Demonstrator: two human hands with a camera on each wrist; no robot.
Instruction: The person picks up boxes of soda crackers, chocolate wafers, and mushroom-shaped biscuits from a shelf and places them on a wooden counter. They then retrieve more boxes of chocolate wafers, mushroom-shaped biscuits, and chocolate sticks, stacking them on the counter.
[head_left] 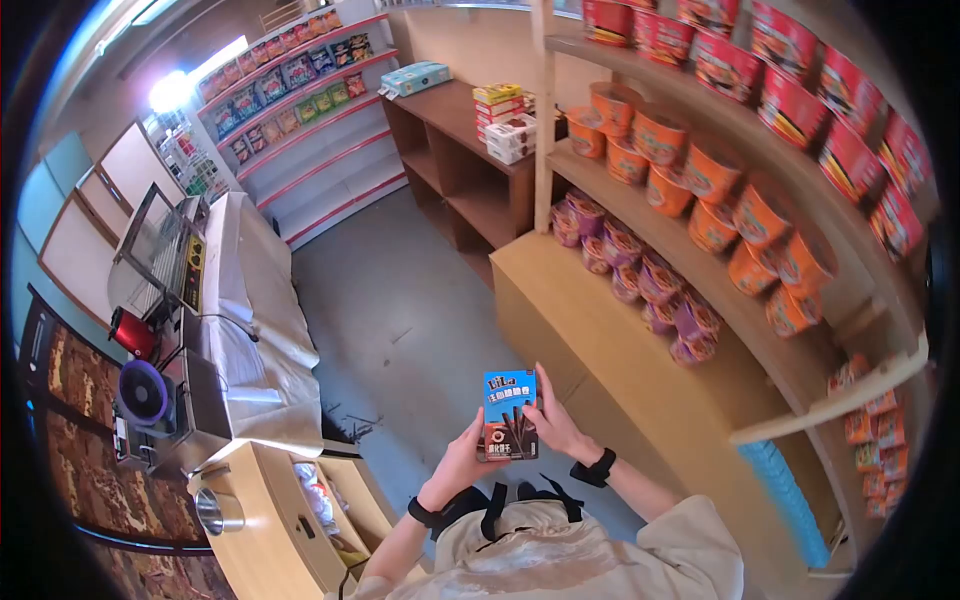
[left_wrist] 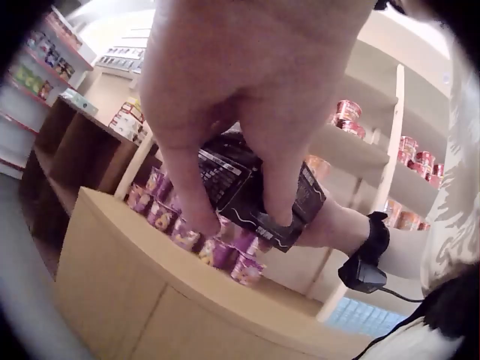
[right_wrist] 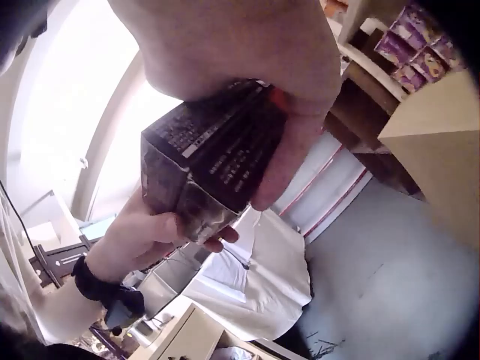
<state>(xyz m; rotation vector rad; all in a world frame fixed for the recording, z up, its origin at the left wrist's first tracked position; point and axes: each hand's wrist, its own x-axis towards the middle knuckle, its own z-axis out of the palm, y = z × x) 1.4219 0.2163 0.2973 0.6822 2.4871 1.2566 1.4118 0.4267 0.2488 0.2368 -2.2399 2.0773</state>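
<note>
Both hands hold a small snack box [head_left: 510,415] in front of the body, its blue and dark brown printed face turned up in the head view. My left hand [head_left: 462,462] grips the lower left side of the box. On the opposite side, my right hand [head_left: 552,415] grips the right edge, with a digit lying over the front. From the left wrist, the dark box [left_wrist: 262,191] shows between thumb and fingers. The right wrist view shows the dark printed sides of the box [right_wrist: 217,154], with the left hand [right_wrist: 146,236] at its lower end.
Shelves at right carry orange noodle tubs [head_left: 660,135], red tubs [head_left: 725,65] and purple tubs [head_left: 625,250] above a wooden counter [head_left: 570,310]. A brown cabinet [head_left: 450,130] and a snack rack [head_left: 300,110] stand at the back. At left are a cloth-covered table [head_left: 250,320] and an open drawer [head_left: 340,500].
</note>
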